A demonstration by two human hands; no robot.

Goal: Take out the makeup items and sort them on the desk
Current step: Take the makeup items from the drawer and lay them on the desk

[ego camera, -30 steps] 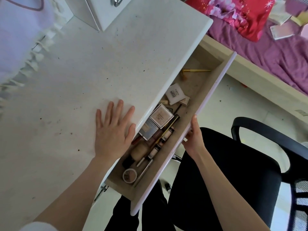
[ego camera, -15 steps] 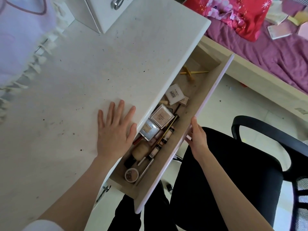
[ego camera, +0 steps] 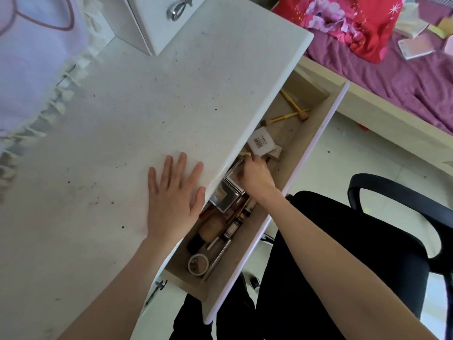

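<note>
The left hand lies flat on the white, lightly speckled desk top, palm down, fingers straight and a little spread, close to the rounded front edge; it holds nothing. The right hand is inside the open light-wood drawer with its pale lilac front panel. Its fingers are curled downward at the edge of a square compact with a shiny mirror-like frame, but the back of the hand hides the fingertips, so I cannot tell if they really grip it.

The makeup items are all in the drawer. Under the wrist there is a second square metallic compact, partly under the desk edge. Toward the person lie a rounded beige bottle with a black cap, a slim tube with a black label band, a thin silver pencil and a small round jar with a brown lid and white rim. Beyond the hand rests a flat white square box with printed text, and further two yellow-handled brushes that cross each other on the smooth wooden bottom.

To the right stands a black office chair with a curved plastic armrest, and behind it a bed with a wrinkled purple sheet.
</note>
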